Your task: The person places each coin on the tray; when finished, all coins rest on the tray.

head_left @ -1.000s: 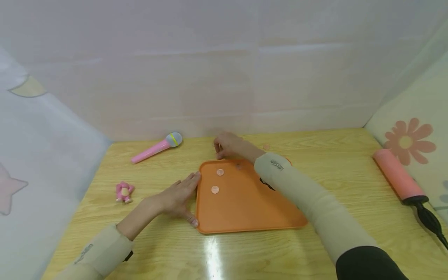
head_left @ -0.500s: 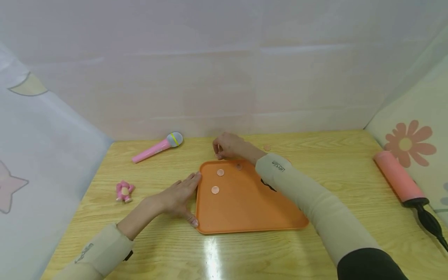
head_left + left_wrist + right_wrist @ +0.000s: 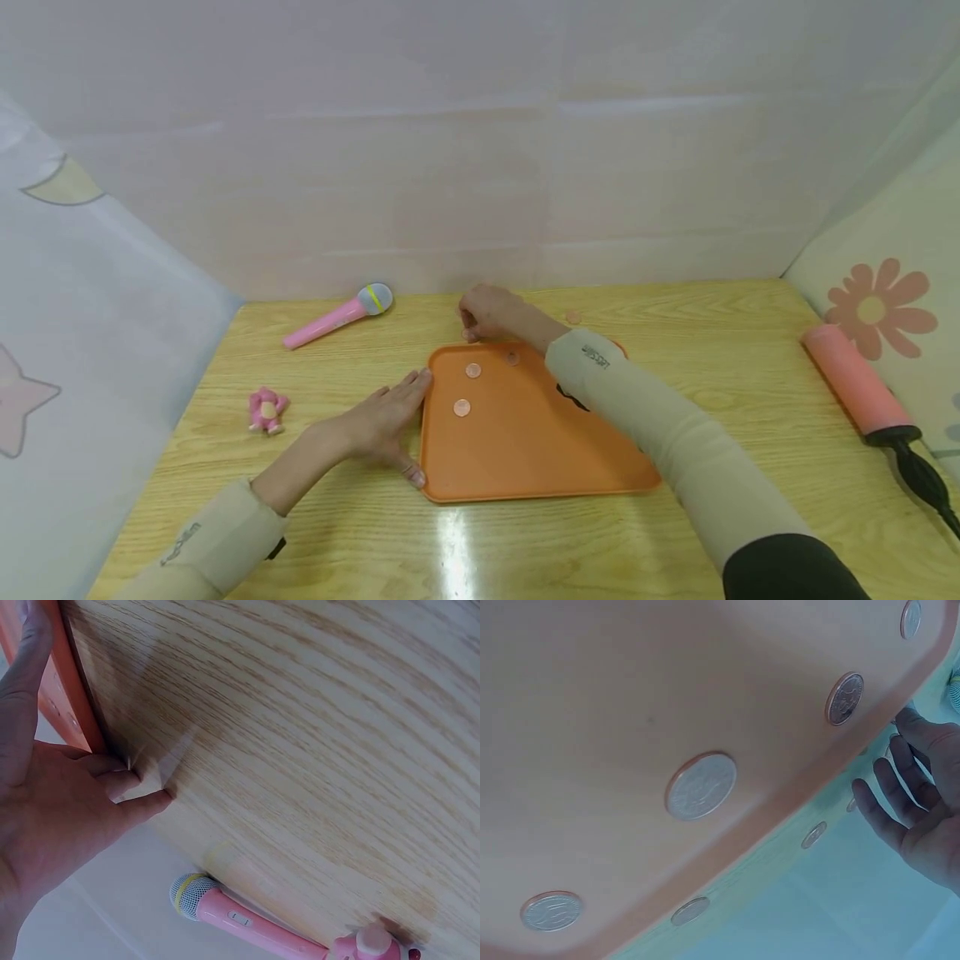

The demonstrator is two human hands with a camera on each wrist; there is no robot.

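1. Head view: flat orange plastic tray (image 3: 525, 433) at table centre holds three round copper coins (image 3: 462, 407); others lie beyond its far rim. Right hand (image 3: 491, 313) curls at that rim, contents unclear. Sleeve print illegible.
2. Left wrist view: left hand (image 3: 52, 802), fingers straight, braces the tray's left edge.
3. Right wrist view: loose coins (image 3: 814, 835) remain on the table near the fingers; collecting looks partway.

Even, soft, bright light from above; shadows are faint. A white glare streak lies on the table (image 3: 457, 542) just in front of the tray (image 3: 525, 450). The head view bends toward its edges like a wide-angle lens. The left wrist view is sharp on the wood grain; the right wrist view is tinted, its coins (image 3: 701, 786) slightly soft.
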